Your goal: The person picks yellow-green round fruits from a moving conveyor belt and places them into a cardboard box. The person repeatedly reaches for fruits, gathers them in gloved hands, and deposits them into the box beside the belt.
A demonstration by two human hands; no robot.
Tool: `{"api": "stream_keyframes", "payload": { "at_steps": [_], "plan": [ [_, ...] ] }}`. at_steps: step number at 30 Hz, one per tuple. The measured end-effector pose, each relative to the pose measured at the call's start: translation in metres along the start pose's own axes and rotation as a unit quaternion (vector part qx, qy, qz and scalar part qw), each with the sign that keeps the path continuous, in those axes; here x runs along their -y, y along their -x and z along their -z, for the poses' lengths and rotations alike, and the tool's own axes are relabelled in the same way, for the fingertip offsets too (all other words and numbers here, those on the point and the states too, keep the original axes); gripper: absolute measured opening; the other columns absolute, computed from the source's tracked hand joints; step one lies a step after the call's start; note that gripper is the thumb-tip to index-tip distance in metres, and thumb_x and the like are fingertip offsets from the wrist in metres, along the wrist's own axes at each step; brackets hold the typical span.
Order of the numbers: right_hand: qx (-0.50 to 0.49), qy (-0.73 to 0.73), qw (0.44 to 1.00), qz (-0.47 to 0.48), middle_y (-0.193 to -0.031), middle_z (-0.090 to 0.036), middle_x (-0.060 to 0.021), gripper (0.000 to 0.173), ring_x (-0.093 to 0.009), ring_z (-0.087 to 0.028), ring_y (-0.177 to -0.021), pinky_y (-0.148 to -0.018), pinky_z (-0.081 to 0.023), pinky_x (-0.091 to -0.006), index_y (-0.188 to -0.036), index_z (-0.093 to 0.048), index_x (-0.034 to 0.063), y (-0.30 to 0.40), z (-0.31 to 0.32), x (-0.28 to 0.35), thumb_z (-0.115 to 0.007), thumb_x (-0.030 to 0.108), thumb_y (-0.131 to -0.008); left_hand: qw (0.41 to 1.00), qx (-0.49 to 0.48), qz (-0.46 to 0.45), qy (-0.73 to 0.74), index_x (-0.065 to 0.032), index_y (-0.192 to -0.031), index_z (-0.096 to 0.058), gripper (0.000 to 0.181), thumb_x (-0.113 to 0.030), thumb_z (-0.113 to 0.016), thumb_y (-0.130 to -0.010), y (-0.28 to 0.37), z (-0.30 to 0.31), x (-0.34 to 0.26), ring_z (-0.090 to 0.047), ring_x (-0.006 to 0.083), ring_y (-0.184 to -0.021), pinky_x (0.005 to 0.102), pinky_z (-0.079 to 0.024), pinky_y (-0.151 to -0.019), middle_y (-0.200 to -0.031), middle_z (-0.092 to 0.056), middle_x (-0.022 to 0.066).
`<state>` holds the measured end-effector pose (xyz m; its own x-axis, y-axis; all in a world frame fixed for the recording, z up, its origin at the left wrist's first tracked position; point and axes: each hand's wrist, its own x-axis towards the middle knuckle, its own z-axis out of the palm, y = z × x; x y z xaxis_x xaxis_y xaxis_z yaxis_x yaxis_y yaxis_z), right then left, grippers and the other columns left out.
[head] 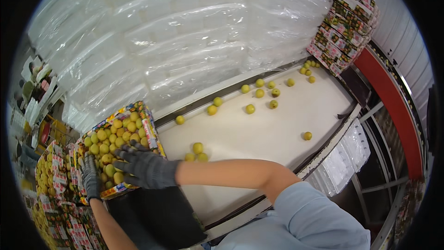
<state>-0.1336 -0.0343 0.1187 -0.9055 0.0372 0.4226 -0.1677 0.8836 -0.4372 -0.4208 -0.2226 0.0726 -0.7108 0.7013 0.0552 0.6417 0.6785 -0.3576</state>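
Observation:
A printed cardboard box (pixel 152 128) filled with round yellow-green fruit (pixel 112 139) stands at the left end of a white sorting table. My right hand (pixel 147 166), in a dark grey knitted glove, lies over the fruit on the box's near right side with fingers spread. My left hand (pixel 91 177), gloved alike, rests at the box's left side, its fingers on the edge of the fruit. Three loose fruits (pixel 197 148) lie on the table just right of the box, and several more (pixel 259 93) are scattered along its far side.
Plastic-wrapped stacks (pixel 187 34) line the far side. Folded printed boxes (pixel 343 27) are piled at the back right. More fruit-filled boxes (pixel 47 177) stand at the left. Clear plastic packs (pixel 341 159) hang by the near right edge, beside a curved red surface (pixel 392 111). People are in the far left background.

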Motion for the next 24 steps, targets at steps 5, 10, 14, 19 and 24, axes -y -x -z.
{"api": "stream_keyframes", "payload": {
  "at_steps": [5, 10, 14, 19, 24],
  "plan": [
    [0.003, 0.109, 0.976, -0.186, -0.143, -0.038, -0.0172, 0.045, -0.033, -0.032, -0.134, -0.109, -0.017, -0.058, -0.134, -0.046, 0.0135, 0.157, 0.06, -0.059, -0.047, 0.032, -0.092, 0.819, -0.356, 0.039, 0.447, -0.0024, -0.141, -0.036, 0.045, -0.021, -0.038, -0.101, 0.067, 0.086, -0.077, -0.032, 0.0277, -0.135, 0.0383, -0.027, -0.111, -0.144, -0.037, 0.017],
    [0.032, 0.185, 0.924, -0.332, -0.14, -0.041, -0.0186, 0.048, -0.036, -0.038, -0.13, -0.11, -0.023, -0.0506, -0.133, -0.047, 0.0087, 0.268, 0.048, -0.098, -0.045, 0.034, -0.093, 0.701, -0.268, -0.138, 0.646, -0.0024, -0.127, -0.052, 0.04, -0.019, -0.05, -0.091, 0.138, 0.169, -0.274, -0.039, 0.0298, -0.13, 0.0413, -0.026, -0.111, -0.138, -0.046, 0.0164],
    [0.092, 0.15, 0.951, -0.254, -0.133, -0.049, -0.0176, 0.042, -0.035, -0.044, -0.124, -0.106, -0.029, -0.0499, -0.129, -0.051, 0.0083, 0.259, 0.061, -0.093, -0.045, 0.027, -0.093, 0.653, -0.119, -0.203, 0.72, -0.003, -0.116, -0.06, 0.03, -0.014, -0.055, -0.088, 0.144, 0.2, -0.356, -0.045, 0.0286, -0.126, 0.0393, -0.032, -0.107, -0.133, -0.05, 0.0158],
    [-0.08, 0.31, 0.842, -0.433, -0.132, -0.05, -0.0183, 0.042, -0.037, -0.047, -0.119, -0.101, -0.033, -0.0526, -0.128, -0.053, 0.0108, 0.253, 0.108, -0.151, -0.049, 0.028, -0.09, 0.609, -0.058, -0.125, 0.781, 0.0018, -0.118, -0.058, 0.029, -0.011, -0.052, -0.092, 0.147, 0.158, -0.389, -0.05, 0.0219, -0.119, 0.0346, -0.035, -0.104, -0.127, -0.055, 0.0135],
    [-0.022, 0.078, 0.884, -0.461, -0.128, -0.052, -0.0217, 0.039, -0.037, -0.051, -0.116, -0.094, -0.045, -0.0445, -0.128, -0.053, 0.0171, 0.217, 0.103, -0.143, -0.052, 0.023, -0.09, 0.613, -0.03, -0.074, 0.786, 0.003, -0.118, -0.058, 0.028, -0.007, -0.049, -0.093, 0.138, 0.139, -0.39, -0.052, 0.0195, -0.114, 0.0324, -0.038, -0.101, -0.122, -0.058, 0.0118]
  ]
}}
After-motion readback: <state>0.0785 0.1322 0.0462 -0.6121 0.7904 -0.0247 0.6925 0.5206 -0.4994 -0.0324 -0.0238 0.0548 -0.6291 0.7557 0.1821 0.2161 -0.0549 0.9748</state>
